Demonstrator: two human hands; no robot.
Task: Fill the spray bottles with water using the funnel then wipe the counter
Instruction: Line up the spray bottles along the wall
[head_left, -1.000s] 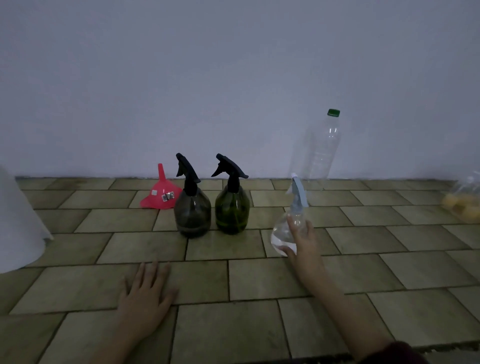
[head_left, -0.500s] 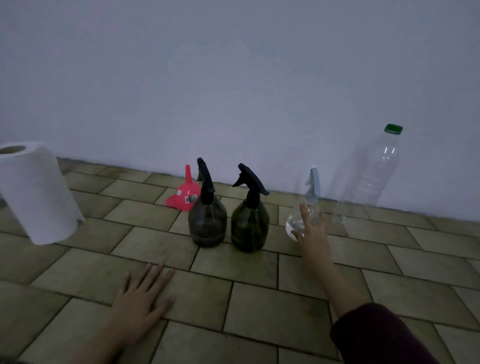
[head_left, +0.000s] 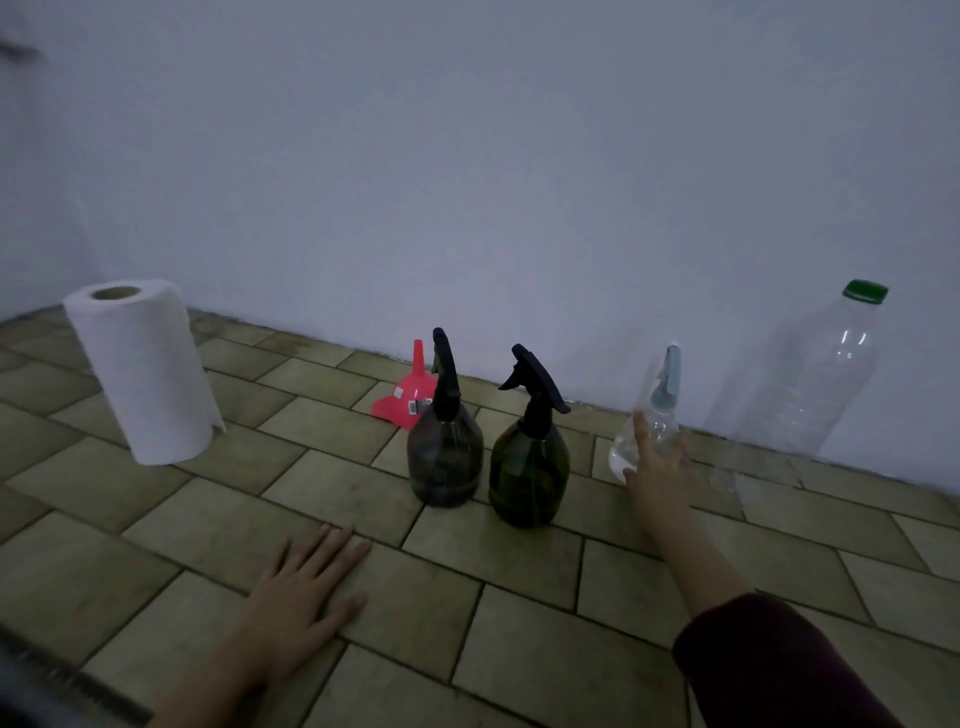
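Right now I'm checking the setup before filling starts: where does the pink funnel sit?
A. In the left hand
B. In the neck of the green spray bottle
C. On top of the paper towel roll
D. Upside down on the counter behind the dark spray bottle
D: the pink funnel rests wide end down, spout up, on the tiled counter, just behind the dark spray bottle; no hand touches it.
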